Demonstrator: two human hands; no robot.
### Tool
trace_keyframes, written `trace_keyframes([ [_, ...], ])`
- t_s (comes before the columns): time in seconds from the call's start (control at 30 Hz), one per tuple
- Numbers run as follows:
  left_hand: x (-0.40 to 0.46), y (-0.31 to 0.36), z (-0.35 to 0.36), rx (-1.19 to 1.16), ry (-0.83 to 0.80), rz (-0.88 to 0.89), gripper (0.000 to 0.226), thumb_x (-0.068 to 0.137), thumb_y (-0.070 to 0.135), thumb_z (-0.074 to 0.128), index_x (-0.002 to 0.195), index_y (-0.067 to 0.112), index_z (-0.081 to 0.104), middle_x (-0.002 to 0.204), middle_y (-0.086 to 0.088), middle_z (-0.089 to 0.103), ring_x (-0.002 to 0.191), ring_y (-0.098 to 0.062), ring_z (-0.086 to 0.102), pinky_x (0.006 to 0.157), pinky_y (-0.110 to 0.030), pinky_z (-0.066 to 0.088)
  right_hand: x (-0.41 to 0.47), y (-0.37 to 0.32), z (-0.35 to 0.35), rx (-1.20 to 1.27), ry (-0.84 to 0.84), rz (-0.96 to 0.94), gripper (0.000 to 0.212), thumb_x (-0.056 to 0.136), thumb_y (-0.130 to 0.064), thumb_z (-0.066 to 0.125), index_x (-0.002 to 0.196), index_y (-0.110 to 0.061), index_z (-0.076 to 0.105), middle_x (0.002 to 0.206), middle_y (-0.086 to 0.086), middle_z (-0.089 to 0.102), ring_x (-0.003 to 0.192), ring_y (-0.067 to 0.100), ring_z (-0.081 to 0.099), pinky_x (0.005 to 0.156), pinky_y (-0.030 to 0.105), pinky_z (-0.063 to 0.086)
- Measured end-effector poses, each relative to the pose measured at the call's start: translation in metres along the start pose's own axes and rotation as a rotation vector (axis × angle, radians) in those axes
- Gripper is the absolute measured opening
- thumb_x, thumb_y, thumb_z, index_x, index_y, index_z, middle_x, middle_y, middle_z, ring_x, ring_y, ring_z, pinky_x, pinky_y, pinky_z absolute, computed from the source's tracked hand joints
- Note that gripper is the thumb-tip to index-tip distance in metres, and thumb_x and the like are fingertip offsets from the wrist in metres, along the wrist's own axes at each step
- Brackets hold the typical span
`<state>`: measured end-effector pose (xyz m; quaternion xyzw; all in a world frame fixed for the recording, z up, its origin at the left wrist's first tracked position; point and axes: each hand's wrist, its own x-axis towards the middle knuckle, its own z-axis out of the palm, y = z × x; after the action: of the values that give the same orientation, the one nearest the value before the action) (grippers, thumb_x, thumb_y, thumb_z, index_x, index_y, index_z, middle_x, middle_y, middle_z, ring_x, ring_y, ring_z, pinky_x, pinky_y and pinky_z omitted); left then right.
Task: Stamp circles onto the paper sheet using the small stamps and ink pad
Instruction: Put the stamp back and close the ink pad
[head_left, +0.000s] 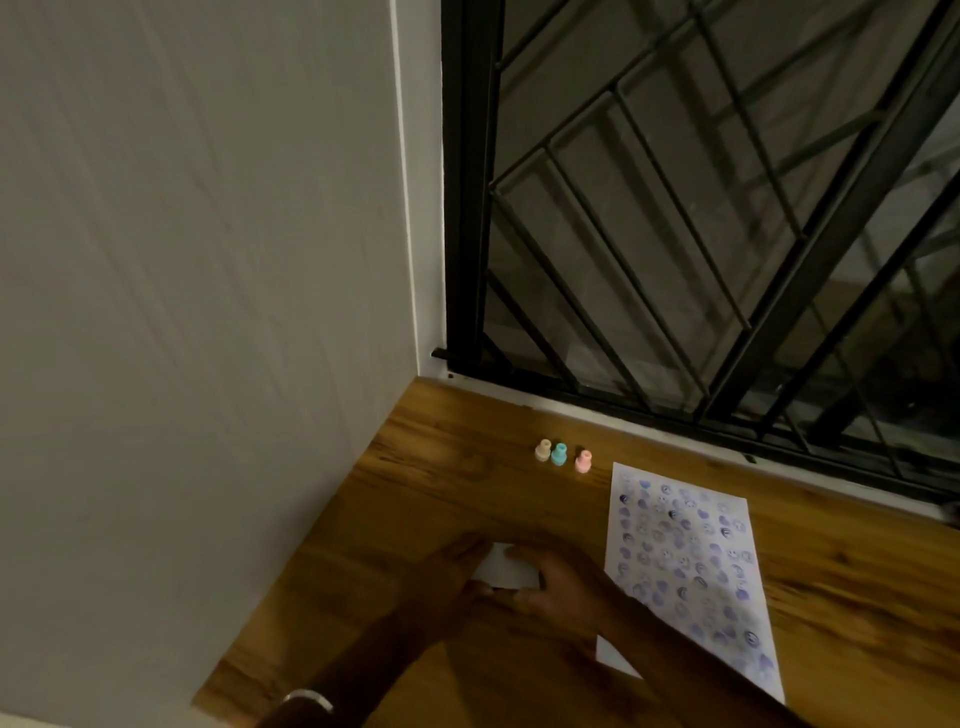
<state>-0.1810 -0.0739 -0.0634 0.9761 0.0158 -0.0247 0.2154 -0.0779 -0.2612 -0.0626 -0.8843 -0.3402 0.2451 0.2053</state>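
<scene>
Low in the frame, a bit left of centre, both hands are wrapping around a small white rectangular box (503, 570) that's sitting on the brown wood-grain tabletop (452, 483). I'm guessing it's the ink pad, but the shot is blurry there, so can't say for sure. The left hand (441, 577) is curling over the box's left edge, fingers closed against it. The right hand (563, 582) is gripping it from the right side, thumb along the near edge and fingers over the top, so both are holding the box with a fairly narrow grip. A shiny metal bangle (306, 699) is showing on the left wrist at the bottom edge of the frame.

To the right of the hands, a white paper sheet (685, 566) is lying flat on the table, running from mid-right down toward the lower right, already covered in rows of bluish-purple round stamp marks. The right forearm is crossing over its lower left corner.

Above the hands, near the centre, three small plastic stamps are standing upright in a row: a cream stamp (543, 450) and a teal stamp (559, 454) just beside each other, and a pink stamp (583, 461) slightly apart to the right.

A plain grey wall (197, 260) is filling the left side, and a black metal window grille (727, 208) the upper right.
</scene>
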Motion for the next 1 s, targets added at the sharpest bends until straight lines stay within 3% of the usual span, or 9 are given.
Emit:
trace_keyframes([
  [0.27,-0.004,-0.003,0.004,-0.019,-0.015,-0.002,0.067,0.094,0.047,0.049,0.15,0.022,0.023,0.161,0.002,0.014,0.146,-0.012,0.022,0.113,-0.024,0.024,-0.002,0.004,0.002,0.009,0.002,-0.018,0.065,0.081,-0.047,0.061,0.137,-0.05,0.029,0.153,-0.007,0.03,0.14,0.017,0.028,0.114,0.035,0.03],
  [0.5,-0.01,0.0,0.006,-0.071,0.042,-0.005,0.062,0.096,0.044,0.047,0.148,0.019,0.028,0.16,-0.002,0.018,0.145,-0.015,0.023,0.114,-0.024,0.025,0.001,0.001,-0.005,0.007,0.014,-0.044,0.066,0.081,-0.044,0.064,0.14,-0.042,0.034,0.152,-0.005,0.035,0.139,0.017,0.031,0.113,0.031,0.028],
  [0.73,-0.01,-0.004,0.002,-0.031,0.044,-0.02,0.063,0.095,0.05,0.045,0.149,0.024,0.026,0.16,0.007,0.015,0.142,-0.011,0.029,0.109,-0.024,0.029,0.005,0.005,-0.002,-0.026,0.009,-0.045,0.058,0.079,-0.05,0.058,0.134,-0.042,0.041,0.149,-0.005,0.038,0.135,0.017,0.036,0.111,0.032,0.035],
  [0.93,-0.015,-0.005,0.011,-0.041,0.067,-0.009,0.06,0.096,0.048,0.042,0.149,0.024,0.027,0.16,0.004,0.016,0.144,-0.012,0.026,0.113,-0.023,0.028,0.001,0.005,0.0,-0.05,0.037,-0.047,0.053,0.083,-0.046,0.058,0.133,-0.035,0.045,0.149,-0.001,0.038,0.136,0.02,0.035,0.109,0.029,0.03],
  [1.0,-0.019,-0.002,0.014,-0.013,0.091,-0.001,0.058,0.095,0.044,0.047,0.147,0.022,0.033,0.158,-0.001,0.024,0.144,-0.017,0.03,0.113,-0.028,0.032,0.0,0.005,0.001,-0.062,0.036,-0.06,0.05,0.086,-0.041,0.059,0.134,-0.033,0.045,0.15,-0.001,0.038,0.137,0.02,0.035,0.111,0.03,0.03],
])
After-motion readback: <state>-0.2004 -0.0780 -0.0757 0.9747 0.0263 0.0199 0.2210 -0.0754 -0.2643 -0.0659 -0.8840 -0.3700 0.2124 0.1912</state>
